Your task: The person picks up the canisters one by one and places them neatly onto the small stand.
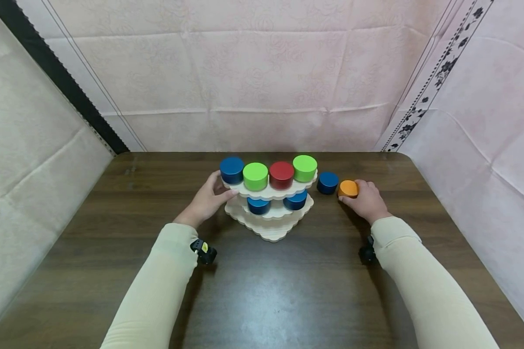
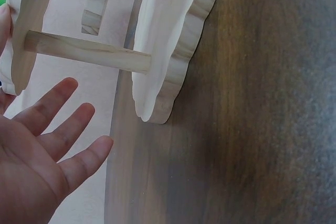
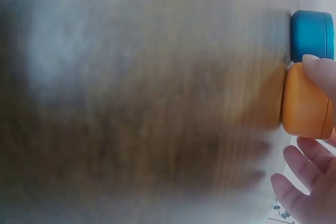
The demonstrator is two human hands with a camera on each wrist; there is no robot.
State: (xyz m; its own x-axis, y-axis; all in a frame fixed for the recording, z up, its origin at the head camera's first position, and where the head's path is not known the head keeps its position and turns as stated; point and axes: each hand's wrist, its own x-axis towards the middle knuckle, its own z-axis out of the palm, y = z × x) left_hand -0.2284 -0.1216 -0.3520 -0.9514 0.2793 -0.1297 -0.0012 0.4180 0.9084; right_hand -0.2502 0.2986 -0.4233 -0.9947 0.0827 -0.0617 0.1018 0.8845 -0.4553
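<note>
A wooden stand (image 1: 272, 234) with scalloped tiers and round posts stands on the table. My left hand (image 1: 206, 199) grips the left edge of its top tier; the thumb and a finger are at the rim, and the other fingers (image 2: 79, 167) spread free. Along that tier sit a blue cylinder (image 1: 232, 171), a green one (image 1: 255, 177), a red one (image 1: 281, 176) and another green one (image 1: 304, 169). To the right, my right hand (image 1: 367, 200) pinches an orange cylinder (image 3: 306, 106) with a seam near one end. This cylinder rests on the table beside a loose blue cylinder (image 1: 328, 182).
On the tier below sit two more blue cylinders, a left one (image 1: 259, 207) and a right one (image 1: 295, 200). The brown table (image 1: 262, 295) ends at a back edge just behind the stand. Pale cloth (image 1: 262, 72) hangs behind and at both sides.
</note>
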